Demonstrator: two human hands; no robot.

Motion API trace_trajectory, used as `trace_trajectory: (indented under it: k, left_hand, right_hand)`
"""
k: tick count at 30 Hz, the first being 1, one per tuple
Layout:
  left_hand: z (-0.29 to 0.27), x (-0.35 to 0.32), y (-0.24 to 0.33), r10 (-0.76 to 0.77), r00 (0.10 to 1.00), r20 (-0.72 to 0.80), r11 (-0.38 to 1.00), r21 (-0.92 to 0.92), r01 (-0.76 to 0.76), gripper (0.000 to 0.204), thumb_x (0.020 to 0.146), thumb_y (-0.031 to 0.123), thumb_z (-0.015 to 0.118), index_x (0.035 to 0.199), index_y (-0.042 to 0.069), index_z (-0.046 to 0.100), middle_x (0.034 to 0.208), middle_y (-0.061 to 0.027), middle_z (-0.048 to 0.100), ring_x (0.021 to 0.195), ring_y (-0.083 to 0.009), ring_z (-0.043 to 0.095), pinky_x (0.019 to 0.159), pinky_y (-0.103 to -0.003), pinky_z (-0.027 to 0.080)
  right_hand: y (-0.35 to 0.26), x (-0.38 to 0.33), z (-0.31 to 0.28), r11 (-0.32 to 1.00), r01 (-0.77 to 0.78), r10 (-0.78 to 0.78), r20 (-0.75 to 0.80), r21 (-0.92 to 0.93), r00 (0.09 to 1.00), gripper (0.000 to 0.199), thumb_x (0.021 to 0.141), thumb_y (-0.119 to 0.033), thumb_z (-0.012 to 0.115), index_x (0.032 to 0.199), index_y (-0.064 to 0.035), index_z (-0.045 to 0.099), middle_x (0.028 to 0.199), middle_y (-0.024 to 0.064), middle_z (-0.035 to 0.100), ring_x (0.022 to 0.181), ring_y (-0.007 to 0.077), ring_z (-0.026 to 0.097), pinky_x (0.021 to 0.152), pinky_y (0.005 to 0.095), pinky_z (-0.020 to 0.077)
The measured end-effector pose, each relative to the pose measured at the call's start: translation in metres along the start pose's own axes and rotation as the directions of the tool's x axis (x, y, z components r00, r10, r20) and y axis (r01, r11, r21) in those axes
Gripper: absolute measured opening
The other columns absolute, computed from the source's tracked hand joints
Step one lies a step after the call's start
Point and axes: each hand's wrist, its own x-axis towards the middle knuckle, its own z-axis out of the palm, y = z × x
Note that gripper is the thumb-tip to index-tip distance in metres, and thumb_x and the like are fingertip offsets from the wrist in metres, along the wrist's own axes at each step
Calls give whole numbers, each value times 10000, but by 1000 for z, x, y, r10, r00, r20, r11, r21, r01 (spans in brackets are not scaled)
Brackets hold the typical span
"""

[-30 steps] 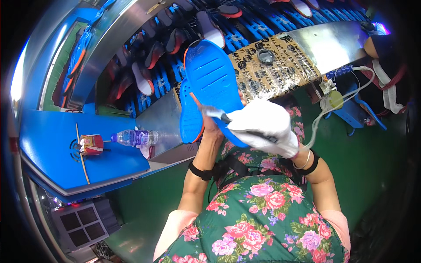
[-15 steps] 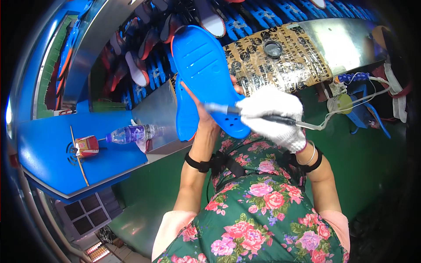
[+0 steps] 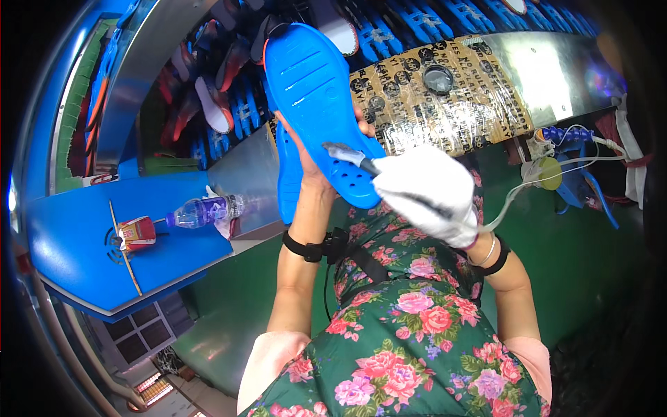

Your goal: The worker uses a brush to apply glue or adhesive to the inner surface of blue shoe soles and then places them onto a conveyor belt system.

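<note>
plastic bottle [image 3: 201,210], small red carton [image 3: 137,233], blue shelf [image 3: 76,229]

Bench count, by kind
Hands 2: left [image 3: 310,163], right [image 3: 425,193]; blue sole [image 3: 316,97] 1; brush [image 3: 351,156] 1; bottle [image 3: 203,210] 1; wristbands 2; stick [image 3: 125,248] 1.

Bright, sharp centre; glare on metal panel [image 3: 549,69]; rim dark (fisheye-bent)
</note>
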Motion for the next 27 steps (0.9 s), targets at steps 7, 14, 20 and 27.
trace_trajectory:
  k: [7, 14, 20, 27]
  left_hand:
    - [-2, 23, 11, -121, 992, 18, 992, -23, 122, 1134, 781, 963, 315, 1403, 27, 468, 1113, -228, 637, 874, -369, 671, 750, -489, 583]
    - [-18, 52, 14, -312, 939, 148, 949, 7, 314, 1128, 819, 919, 292, 1560, 69, 322, 1307, -268, 600, 1014, -404, 682, 805, -531, 600]
    - [-39, 58, 15, -458, 887, 60, 888, -21, 460, 999, 897, 820, 339, 1584, 97, 287, 1445, -250, 521, 1173, -405, 641, 890, -589, 588]
    - [-37, 49, 19, -514, 852, -105, 836, 163, 524, 869, 979, 702, 382, 1579, 78, 304, 1490, -211, 496, 1251, -319, 611, 951, -511, 582]
  right_hand:
    - [7, -6, 5, 985, -74, 57, 108, 158, 993, 329, 733, -53, 836, 1052, -111, 776, 1002, 90, 766, 819, 253, 718, 710, 351, 554]
    - [23, 4, -8, 994, -64, 55, 110, 85, 992, 280, 782, -33, 797, 1054, -79, 756, 995, 95, 758, 818, 256, 707, 693, 367, 555]
    - [15, -11, -4, 990, -56, 26, 220, 132, 975, 300, 771, -52, 809, 1062, -85, 749, 989, 101, 750, 790, 259, 692, 659, 369, 560]
    - [16, -10, -7, 982, -113, 87, 169, 149, 982, 290, 779, -30, 780, 1063, -86, 763, 1047, 119, 754, 837, 264, 702, 702, 374, 562]
